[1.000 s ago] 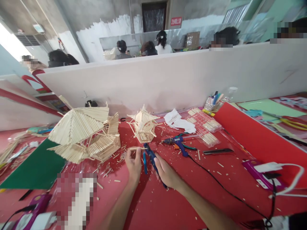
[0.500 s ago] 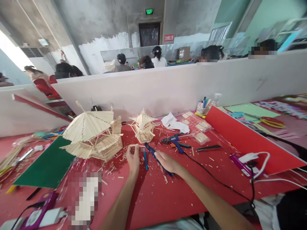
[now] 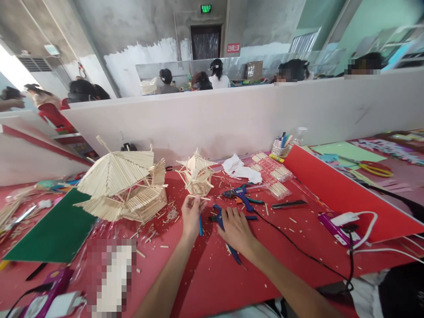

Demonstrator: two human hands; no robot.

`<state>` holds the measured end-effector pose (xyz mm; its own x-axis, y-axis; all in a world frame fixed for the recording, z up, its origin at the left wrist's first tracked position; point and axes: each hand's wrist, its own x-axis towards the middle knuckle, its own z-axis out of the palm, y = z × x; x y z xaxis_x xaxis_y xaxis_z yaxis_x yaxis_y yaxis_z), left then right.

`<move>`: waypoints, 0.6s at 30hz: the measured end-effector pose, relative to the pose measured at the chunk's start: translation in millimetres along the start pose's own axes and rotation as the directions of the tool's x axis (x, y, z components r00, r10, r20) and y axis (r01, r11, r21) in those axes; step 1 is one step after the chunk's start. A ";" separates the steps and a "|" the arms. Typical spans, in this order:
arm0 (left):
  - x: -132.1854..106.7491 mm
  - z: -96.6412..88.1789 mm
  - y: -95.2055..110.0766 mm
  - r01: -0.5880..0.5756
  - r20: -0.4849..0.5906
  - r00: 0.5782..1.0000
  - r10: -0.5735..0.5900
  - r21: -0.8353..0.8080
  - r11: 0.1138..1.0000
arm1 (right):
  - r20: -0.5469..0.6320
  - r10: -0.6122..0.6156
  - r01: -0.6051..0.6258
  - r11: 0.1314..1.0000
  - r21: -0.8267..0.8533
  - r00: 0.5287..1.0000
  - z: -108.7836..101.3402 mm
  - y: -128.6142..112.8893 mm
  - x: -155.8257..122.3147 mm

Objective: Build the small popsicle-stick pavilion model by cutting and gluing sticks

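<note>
My left hand (image 3: 191, 217) is closed, pinching a thin wooden stick (image 3: 200, 197) in front of the small stick-built pavilion model (image 3: 198, 174). Under my right hand (image 3: 236, 225) lie blue-handled pliers (image 3: 234, 253), their handles spread apart on the red tabletop. The fingers of that hand stretch over the tool, and its jaws are partly hidden. A slim blue tool (image 3: 200, 226) lies beside my left hand, partly covered by it. To the left stands a larger pavilion model (image 3: 121, 185) with a wide slatted roof.
A blue glue gun (image 3: 243, 197) with a black cord lies right of the small model. Behind it are crumpled white tissue (image 3: 240, 168) and bundles of sticks (image 3: 273, 172). A red board (image 3: 351, 198), a green board (image 3: 53, 229) and power strips (image 3: 339, 229) flank the scrap-strewn table.
My right hand has lowered the pliers to the table; their handles have spread and its fingers have loosened. My left hand has moved slightly right and up, with the stick toward the small model.
</note>
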<state>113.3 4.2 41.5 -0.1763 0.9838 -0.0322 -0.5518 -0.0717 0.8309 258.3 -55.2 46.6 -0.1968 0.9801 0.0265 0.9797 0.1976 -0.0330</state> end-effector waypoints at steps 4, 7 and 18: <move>9.4 9.1 -4.8 0.010 -0.030 0.999 -0.011 -0.015 1.000 | -0.007 -0.082 0.082 0.992 0.097 0.997 -29.3 14.3 11.1; 16.3 14.9 -9.0 -0.024 -0.061 0.998 0.023 -0.009 1.000 | 0.071 -0.248 0.213 0.924 0.318 0.966 -72.0 33.2 25.8; 31.6 38.7 -20.2 -0.139 -0.210 0.969 0.130 -0.027 0.990 | 0.059 -0.342 0.306 0.894 0.327 0.938 -118.8 63.3 105.0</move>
<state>150.4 43.1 45.2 -0.4144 0.9092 -0.0397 -0.5436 -0.2123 0.8120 304.2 58.0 165.9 -0.5219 0.8527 -0.0227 0.8036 0.4825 -0.3485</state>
